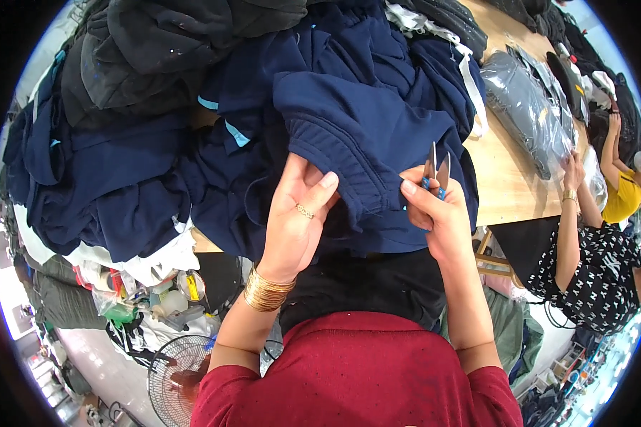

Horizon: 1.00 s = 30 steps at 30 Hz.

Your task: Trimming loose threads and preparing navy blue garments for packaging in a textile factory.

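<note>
A navy garment (367,114) with a gathered elastic waistband (342,160) is stretched between my hands. My left hand (300,213) is closed on the left part of the band, its thumb in front and its fingertips partly hidden by the cloth. My right hand (441,217) pinches the band's right end between thumb and finger. Tucked in that same hand is a pair of thread snips (444,173) with blue on it, its two blades apart and pointing up, away from me. A navy drawcord loop (253,196) hangs left of my left hand.
More navy garments (121,185) and a black clothing pile (157,57) surround the work. Right stand a wooden table (513,178), bagged dark clothes (527,107) and a co-worker's hand (572,174). Below left are a fan (178,377) and plastic-wrapped odds and ends (164,302).
</note>
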Available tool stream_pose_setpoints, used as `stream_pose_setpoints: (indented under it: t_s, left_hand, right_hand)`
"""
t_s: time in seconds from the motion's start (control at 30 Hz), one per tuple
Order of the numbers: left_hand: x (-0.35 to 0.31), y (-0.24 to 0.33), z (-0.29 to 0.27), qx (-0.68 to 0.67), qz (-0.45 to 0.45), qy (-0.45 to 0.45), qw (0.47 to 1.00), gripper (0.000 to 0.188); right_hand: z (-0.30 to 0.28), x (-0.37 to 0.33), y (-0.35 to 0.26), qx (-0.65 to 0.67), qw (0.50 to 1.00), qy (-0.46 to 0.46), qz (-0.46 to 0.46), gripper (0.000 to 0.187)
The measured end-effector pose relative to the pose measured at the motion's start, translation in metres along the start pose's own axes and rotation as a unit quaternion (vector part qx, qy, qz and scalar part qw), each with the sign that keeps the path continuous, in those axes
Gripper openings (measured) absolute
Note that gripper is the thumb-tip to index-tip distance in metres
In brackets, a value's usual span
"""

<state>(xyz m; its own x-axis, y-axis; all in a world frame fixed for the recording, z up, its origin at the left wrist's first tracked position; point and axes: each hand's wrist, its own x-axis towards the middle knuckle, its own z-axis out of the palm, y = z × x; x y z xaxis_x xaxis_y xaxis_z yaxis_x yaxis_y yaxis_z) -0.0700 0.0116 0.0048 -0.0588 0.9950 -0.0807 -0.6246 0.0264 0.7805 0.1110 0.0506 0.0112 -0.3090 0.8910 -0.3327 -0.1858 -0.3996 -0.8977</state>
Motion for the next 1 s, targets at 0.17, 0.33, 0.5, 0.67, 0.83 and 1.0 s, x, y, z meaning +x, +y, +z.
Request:
stream_pose_setpoints:
  t_s: [0.17, 0.33, 0.5, 0.67, 0.83, 1.0]
  left_hand:
    - [0.0, 0.005, -0.009, -0.024, 0.003, 0.006, 1.0, 0.054]
    - [-0.004, 0.007, -0.008, -0.016, 0.015, -0.022, 1.0, 0.053]
    - [-0.006, 0.01, -0.007, -0.012, 0.018, -0.027, 0.999, 0.051]
    - [-0.005, 0.007, -0.001, -0.019, 0.052, 0.001, 0.998, 0.06]
    - [-0.001, 0.023, -0.036, 0.017, 0.134, 0.148, 0.98, 0.052]
    - [-0.006, 0.027, -0.088, 0.122, 0.105, 0.187, 0.969, 0.05]
  right_hand:
    - [-0.006, -0.007, 0.003, 0.029, 0.999, 0.021, 0.008, 0.012]
    - [-0.009, -0.008, 0.006, 0.02, 0.999, 0.03, 0.002, 0.013]
    - [-0.009, -0.015, 0.005, -0.041, 0.998, 0.034, -0.026, 0.013]
    - [0.002, -0.022, -0.002, -0.189, 0.98, 0.011, -0.066, 0.011]
    - [-0.015, -0.028, -0.017, -0.347, 0.927, -0.052, -0.132, 0.008]
    - [-0.113, 0.013, -0.027, -0.371, 0.878, 0.28, -0.118, 0.012]
